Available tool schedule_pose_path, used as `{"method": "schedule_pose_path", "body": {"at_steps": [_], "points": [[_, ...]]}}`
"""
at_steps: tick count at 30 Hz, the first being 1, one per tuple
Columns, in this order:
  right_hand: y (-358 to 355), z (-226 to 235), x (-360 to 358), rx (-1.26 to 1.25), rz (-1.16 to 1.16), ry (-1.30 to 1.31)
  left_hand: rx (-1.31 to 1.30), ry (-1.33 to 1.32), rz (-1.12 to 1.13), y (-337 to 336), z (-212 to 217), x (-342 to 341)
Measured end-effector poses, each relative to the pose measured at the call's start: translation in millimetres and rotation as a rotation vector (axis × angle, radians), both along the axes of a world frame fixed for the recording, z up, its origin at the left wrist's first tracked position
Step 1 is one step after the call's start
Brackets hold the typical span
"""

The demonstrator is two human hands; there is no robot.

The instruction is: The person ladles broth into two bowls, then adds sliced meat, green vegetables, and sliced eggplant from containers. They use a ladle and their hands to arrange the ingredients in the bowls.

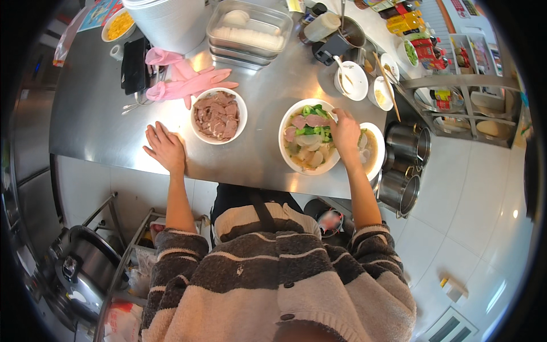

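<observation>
My left hand (165, 147) lies flat on the steel counter with its fingers spread, holding nothing. Just beyond it to the right is a white bowl of sliced cooked meat (215, 115). My right hand (345, 135) is over the right side of a large white soup bowl (283, 149), its fingers drawn together; whether something is between them is hidden. In that bowl are meat slices (317, 121), green leafy vegetables (312, 110) and pale radish-like slices (310, 142) in broth. A second bowl of soup (376, 153) stands partly behind my right wrist.
Pink rubber gloves (188, 80) and a black phone (134, 65) lie at the back left. Behind are clear food containers (249, 34) and stacked white tubs (165, 23). Small seasoning bowls (351, 81), with spoons and chopsticks (387, 85), stand back right. Steel pots (399, 191) are beside the counter.
</observation>
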State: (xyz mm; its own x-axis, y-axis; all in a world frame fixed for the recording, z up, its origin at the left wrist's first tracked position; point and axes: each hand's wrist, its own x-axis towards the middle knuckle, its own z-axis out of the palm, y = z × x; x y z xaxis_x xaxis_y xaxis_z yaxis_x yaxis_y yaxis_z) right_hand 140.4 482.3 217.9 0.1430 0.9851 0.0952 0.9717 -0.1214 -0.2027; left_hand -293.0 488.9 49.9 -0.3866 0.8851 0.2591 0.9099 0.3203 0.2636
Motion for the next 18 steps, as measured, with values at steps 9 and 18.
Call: {"method": "schedule_pose_path", "body": {"at_steps": [9,18], "points": [[30,-21,-155,-0.117,0.547,0.451,-0.020,-0.015,0.007,1,4,-1],[30,-47,-212,-0.195,0.305,0.371,-0.029,-0.026,0.008,1,8,-2]]}}
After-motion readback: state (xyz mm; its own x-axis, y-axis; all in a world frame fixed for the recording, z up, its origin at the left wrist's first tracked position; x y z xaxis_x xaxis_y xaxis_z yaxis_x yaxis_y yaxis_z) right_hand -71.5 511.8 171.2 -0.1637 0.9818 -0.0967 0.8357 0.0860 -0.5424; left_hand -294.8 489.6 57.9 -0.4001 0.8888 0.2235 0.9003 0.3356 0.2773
